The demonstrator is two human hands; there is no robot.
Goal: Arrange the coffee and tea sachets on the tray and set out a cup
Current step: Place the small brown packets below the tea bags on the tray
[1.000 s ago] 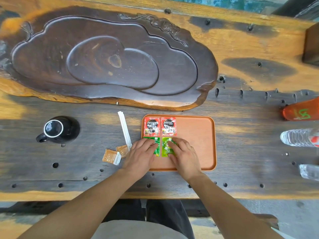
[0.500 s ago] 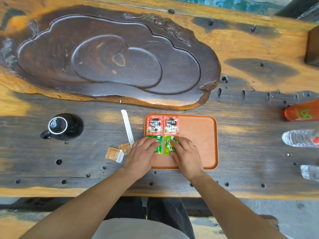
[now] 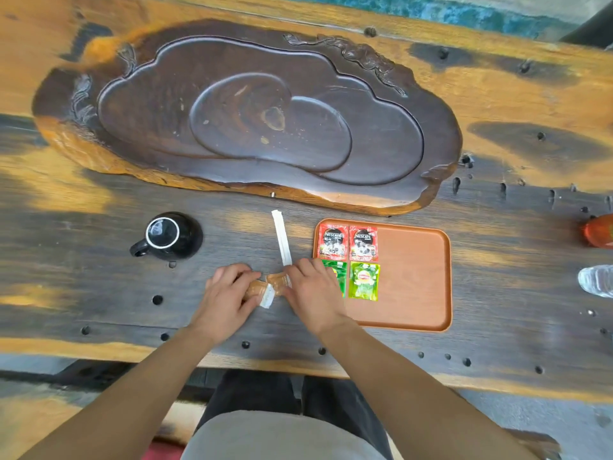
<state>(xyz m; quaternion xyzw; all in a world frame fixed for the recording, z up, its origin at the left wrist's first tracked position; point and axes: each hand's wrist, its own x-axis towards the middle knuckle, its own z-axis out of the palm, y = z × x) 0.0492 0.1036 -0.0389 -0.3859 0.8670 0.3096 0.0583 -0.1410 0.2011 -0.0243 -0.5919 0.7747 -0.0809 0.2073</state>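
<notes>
Single view only, from a head-worn wide-angle camera. It looks steeply down and forward over the worn dark-and-orange wooden bench (image 3: 99,293), close enough that both forearms enter from the bottom edge. The person's lap fills the lower centre. The bench's far edge runs along the top of frame, bowed by lens distortion. No second view shares the scene.

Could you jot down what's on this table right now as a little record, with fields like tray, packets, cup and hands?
tray: orange tray, right half bare
red coffee sachets: two, side by side at the tray's far left corner
green tea sachets: two below them; one in full view, the other partly under the right hand
brown packets: two on the table left of the tray, both hands on them
left hand
white stick: off the tray
cup: black mug, on the table, far left
</notes>
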